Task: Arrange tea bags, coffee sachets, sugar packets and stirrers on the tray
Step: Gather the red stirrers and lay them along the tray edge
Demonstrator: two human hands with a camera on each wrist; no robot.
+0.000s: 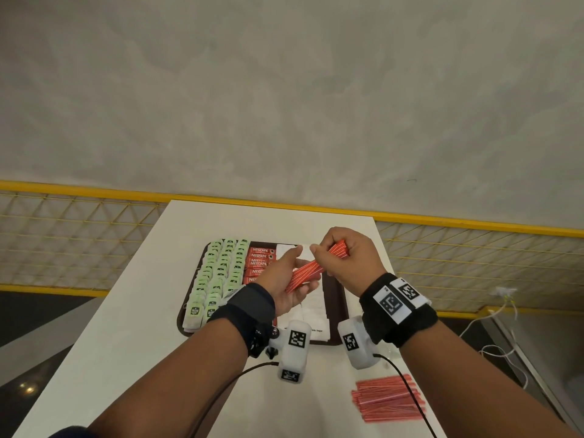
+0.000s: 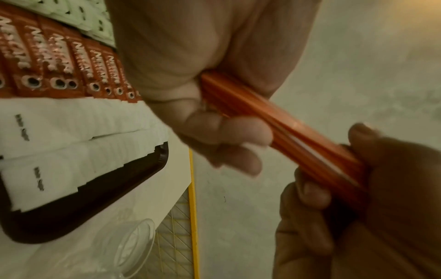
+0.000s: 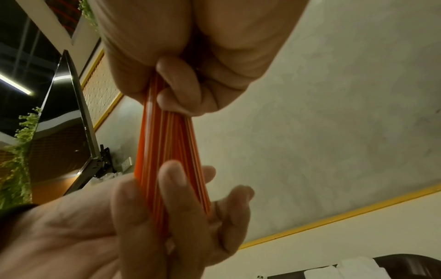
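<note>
Both hands hold one bundle of red-orange stirrers (image 1: 316, 267) in the air above the dark brown tray (image 1: 336, 295). My left hand (image 1: 301, 271) grips the bundle's near end, and my right hand (image 1: 325, 257) grips its far end. On the tray lie rows of green tea bags (image 1: 218, 273), red coffee sachets (image 1: 260, 257) and white sugar packets (image 1: 316, 308). In the left wrist view my left hand (image 2: 226, 122) curls round the bundle (image 2: 293, 132). In the right wrist view my right hand (image 3: 176, 88) curls round the bundle (image 3: 167, 147).
A loose pile of stirrers (image 1: 388, 396) lies on the white table (image 1: 126, 327) at the front right. A clear plastic container (image 2: 128, 245) stands by the tray's corner. Behind the table runs a yellow mesh railing (image 1: 474, 248). White cables (image 1: 493, 327) hang at right.
</note>
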